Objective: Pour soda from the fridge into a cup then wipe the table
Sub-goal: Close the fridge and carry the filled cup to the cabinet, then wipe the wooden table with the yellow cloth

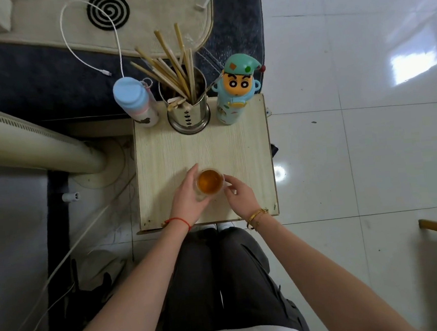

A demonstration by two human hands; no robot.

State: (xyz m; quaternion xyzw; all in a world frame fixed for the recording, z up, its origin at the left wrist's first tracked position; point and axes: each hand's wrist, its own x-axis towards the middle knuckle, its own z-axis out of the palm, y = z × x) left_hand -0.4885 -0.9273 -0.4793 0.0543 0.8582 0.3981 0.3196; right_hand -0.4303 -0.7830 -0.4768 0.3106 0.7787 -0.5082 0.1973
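1. Cup (210, 184), clear and filled with amber soda, stands on the near half of the bench (239, 147).
2. Left hand (188, 197) curls its fingers (192, 173) around the cup's left side.
3. Right hand (239, 193) touches the cup's right rim with bent fingers (229, 184); whether it grips cannot be told.
4. Beyond the cup, along the far edge: blue bottle (135, 101), steel chopstick holder (188, 107), cartoon-figure bottle (235, 95).

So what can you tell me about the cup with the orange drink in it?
The cup is small, clear and looks like plastic. It stands upright on the pale wooden table, near the front edge, filled most of the way with amber-orange drink. The left hand curls around its left side, and the right hand touches its right rim with its fingertips. No lid or straw shows.
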